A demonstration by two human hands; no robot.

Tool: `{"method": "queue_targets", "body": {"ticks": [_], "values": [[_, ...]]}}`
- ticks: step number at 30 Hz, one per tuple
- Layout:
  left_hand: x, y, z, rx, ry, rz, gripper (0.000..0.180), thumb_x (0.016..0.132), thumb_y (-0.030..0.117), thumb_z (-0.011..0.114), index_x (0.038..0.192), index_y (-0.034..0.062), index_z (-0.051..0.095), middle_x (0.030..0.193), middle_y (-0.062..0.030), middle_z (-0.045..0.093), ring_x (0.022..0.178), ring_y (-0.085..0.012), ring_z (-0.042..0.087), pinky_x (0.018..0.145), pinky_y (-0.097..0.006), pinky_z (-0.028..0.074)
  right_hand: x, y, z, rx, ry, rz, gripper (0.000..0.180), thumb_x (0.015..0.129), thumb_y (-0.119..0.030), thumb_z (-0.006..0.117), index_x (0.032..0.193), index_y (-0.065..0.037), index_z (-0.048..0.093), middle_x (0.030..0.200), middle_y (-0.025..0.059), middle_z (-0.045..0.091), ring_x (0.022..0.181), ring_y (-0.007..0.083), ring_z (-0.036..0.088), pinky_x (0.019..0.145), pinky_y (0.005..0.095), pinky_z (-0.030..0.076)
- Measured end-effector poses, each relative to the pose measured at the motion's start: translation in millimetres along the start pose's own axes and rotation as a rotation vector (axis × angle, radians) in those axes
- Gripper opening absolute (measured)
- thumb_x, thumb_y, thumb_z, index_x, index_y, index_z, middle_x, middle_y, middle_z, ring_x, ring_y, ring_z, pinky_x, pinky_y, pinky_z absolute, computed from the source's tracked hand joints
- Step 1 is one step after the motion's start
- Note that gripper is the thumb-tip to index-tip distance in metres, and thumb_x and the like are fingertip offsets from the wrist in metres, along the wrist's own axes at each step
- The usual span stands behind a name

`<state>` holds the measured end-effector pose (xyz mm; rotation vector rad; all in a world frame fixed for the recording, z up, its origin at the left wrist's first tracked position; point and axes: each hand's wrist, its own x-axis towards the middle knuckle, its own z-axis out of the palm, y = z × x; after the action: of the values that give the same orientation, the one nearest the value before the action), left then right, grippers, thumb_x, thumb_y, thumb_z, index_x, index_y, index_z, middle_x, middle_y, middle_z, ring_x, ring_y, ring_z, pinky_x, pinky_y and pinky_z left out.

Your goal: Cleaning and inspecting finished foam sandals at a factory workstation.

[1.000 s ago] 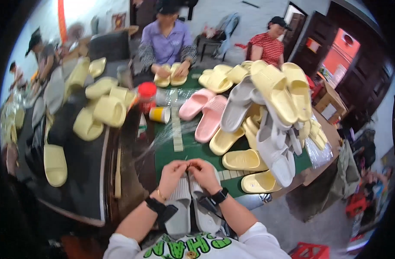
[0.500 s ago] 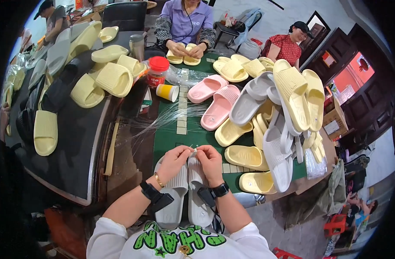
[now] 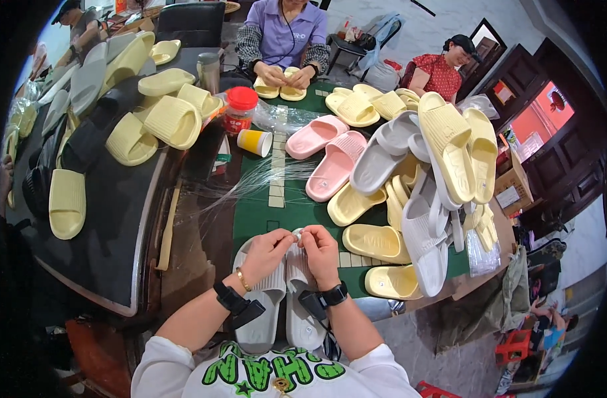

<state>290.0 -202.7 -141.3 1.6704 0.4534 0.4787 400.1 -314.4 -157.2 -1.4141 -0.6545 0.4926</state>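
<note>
A pair of grey slides lies in front of me with toes pointing away, the left slide [image 3: 258, 326] and the right slide [image 3: 304, 330] side by side. My left hand [image 3: 265, 254] and my right hand [image 3: 321, 255] meet above their toe ends. Both hands are closed in a pinch, fingertips nearly touching, around a small whitish piece [image 3: 297, 235] too small to make out. The ribbed straps are partly covered by my hands. Beyond them, thin clear plastic strands [image 3: 253, 180] fan out over the green mat [image 3: 250, 222].
Yellow slides [image 3: 376, 243] and grey slides [image 3: 426, 249] are heaped on the right, beside pink slides [image 3: 336, 167]. A red-lidded jar [image 3: 240, 109] and a yellow paper cup [image 3: 255, 142] stand farther off. More slides cover the left table [image 3: 111, 245]. Across from me, a person handles yellow slides [image 3: 292, 93].
My fingertips have shifted slightly and pinch closer together at the same spot. The view has moved a little; the slides lie as before.
</note>
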Motion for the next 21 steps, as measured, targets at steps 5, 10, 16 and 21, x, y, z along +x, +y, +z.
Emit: {"method": "queue_targets", "body": {"ticks": [5,10,16,21], "values": [[0,-3,1,0.040,0.008,0.045,0.022,0.094,0.016,0.056,0.098,-0.0022,0.067,0.075,-0.0067,0.064,0.068,-0.0084,0.055,0.062,-0.025,0.045,-1,1,1,0.021,0.012,0.010,0.010,0.093,-0.008,0.057,0.094,0.000,0.062,0.082,0.0017,0.064,0.076,0.0072,0.058,0.069,0.0229,0.048],[-1,-2,2,0.034,0.008,0.031,0.022,0.094,0.016,0.056,0.098,-0.0020,0.066,0.076,-0.0090,0.066,0.067,-0.0109,0.057,0.062,-0.027,0.047,0,6,0,0.009,0.046,-0.015,0.011,0.093,-0.009,0.056,0.093,0.001,0.062,0.083,0.0027,0.064,0.077,0.0089,0.058,0.070,0.0241,0.048],[-2,-6,4,0.132,0.019,0.113,0.021,0.093,0.015,0.056,0.097,-0.0026,0.066,0.079,-0.0121,0.068,0.067,-0.0164,0.062,0.063,-0.029,0.048,-2,3,-1,-0.110,0.035,-0.061,0.010,0.091,-0.008,0.056,0.092,0.000,0.062,0.083,0.0036,0.063,0.076,0.0105,0.057,0.070,0.0254,0.047],[-2,-9,6,0.119,0.016,0.126,0.018,0.091,0.015,0.057,0.097,-0.0002,0.066,0.080,-0.0169,0.067,0.069,-0.0284,0.066,0.061,-0.035,0.050,-2,4,-2,-0.102,0.010,-0.055,0.010,0.089,-0.007,0.056,0.089,0.001,0.062,0.082,0.0047,0.062,0.077,0.0122,0.057,0.072,0.0263,0.047]]}}
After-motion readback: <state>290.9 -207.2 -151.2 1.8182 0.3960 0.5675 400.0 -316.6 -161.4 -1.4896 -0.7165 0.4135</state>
